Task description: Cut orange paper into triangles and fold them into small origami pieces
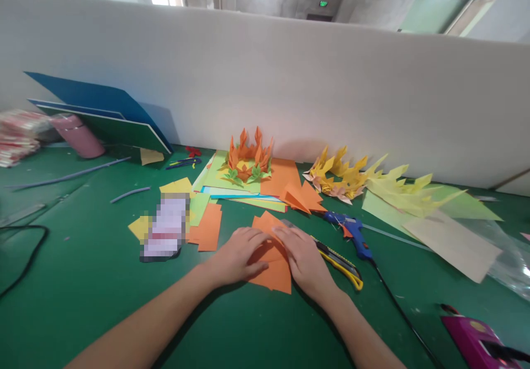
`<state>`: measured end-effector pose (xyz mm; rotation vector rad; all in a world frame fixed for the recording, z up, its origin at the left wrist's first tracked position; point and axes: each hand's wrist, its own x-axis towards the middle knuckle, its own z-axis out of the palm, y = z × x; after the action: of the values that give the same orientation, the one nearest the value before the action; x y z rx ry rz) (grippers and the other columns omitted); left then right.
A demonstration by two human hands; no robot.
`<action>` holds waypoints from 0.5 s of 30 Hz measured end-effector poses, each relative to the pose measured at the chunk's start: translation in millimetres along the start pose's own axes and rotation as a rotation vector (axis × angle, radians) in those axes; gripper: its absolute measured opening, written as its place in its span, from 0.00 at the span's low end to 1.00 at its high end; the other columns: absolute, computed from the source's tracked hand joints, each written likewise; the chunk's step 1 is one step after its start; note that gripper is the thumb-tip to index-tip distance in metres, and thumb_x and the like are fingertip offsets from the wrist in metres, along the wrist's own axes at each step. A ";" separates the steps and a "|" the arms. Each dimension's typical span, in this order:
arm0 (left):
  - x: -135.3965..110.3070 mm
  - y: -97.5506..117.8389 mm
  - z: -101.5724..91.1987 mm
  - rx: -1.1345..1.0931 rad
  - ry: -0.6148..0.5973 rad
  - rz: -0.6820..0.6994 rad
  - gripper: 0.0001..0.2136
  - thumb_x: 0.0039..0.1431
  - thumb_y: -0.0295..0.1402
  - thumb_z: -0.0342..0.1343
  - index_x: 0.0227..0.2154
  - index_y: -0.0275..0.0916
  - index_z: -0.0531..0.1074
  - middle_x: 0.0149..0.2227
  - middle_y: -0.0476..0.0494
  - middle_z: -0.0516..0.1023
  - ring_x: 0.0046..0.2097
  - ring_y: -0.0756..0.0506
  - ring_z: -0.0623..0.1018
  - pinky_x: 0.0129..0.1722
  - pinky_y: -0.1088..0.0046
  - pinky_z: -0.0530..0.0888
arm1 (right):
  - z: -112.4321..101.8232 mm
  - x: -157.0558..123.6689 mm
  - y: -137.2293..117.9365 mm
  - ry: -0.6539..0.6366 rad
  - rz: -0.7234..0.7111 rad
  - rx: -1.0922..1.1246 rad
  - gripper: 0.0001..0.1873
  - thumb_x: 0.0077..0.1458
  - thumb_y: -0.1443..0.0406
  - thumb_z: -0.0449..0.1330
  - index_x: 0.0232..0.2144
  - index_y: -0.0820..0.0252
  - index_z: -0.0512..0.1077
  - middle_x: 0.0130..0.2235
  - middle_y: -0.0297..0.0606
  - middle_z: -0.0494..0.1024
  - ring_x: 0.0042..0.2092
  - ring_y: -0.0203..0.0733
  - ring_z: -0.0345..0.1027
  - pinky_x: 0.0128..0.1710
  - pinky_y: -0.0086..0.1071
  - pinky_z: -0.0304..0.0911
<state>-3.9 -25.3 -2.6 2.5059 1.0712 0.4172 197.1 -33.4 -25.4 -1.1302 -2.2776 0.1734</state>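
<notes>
Both hands are on orange paper (273, 274) lying on the green tabletop in front of me. My left hand (238, 254) curls over its left side, thumb below and fingers above, gripping it. My right hand (305, 256) holds the right side with its fingers bent over the upper part. The palms hide some of the sheet, and its folds are hard to make out. A yellow-handled utility knife (342, 267) lies just right of my right hand. Smaller orange paper pieces (210, 231) rest to the left of my left hand.
An orange paper crown (250, 153) stands on coloured sheets at the back. Yellow paper crowns (339, 173) lie to its right. A blue glue gun (351, 233) trails a black cord. A blurred-out phone (168, 225), pink bottle (78, 135) and blue boards (95, 95) are leftward; a magenta device (476, 336) is front right.
</notes>
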 end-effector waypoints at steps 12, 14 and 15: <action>-1.2 5.0 -2.7 -0.054 -0.010 0.017 0.18 0.56 0.30 0.53 0.51 0.41 0.64 0.54 0.38 0.67 0.55 0.39 0.67 0.53 0.57 0.65 | 12.7 25.2 8.6 -0.121 -0.034 -0.083 0.26 0.54 0.76 0.45 0.53 0.58 0.64 0.51 0.45 0.73 0.54 0.47 0.60 0.55 0.47 0.44; -2.1 4.4 -1.6 -0.088 0.013 0.023 0.18 0.56 0.28 0.54 0.50 0.41 0.65 0.52 0.38 0.67 0.54 0.41 0.67 0.54 0.59 0.66 | 13.4 23.2 9.2 -0.081 -0.035 -0.098 0.25 0.54 0.76 0.45 0.52 0.58 0.65 0.49 0.46 0.72 0.54 0.47 0.60 0.55 0.46 0.44; -2.6 3.9 -0.7 -0.107 0.028 0.034 0.17 0.55 0.27 0.54 0.49 0.41 0.66 0.52 0.38 0.66 0.54 0.41 0.67 0.54 0.61 0.66 | 13.4 22.5 9.8 -0.061 -0.035 -0.101 0.24 0.54 0.76 0.45 0.51 0.59 0.65 0.49 0.46 0.72 0.53 0.47 0.60 0.54 0.46 0.45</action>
<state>-3.5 -29.5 -0.5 2.4338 0.9912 0.5071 185.8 -8.3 -29.9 -1.1495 -2.3820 0.0804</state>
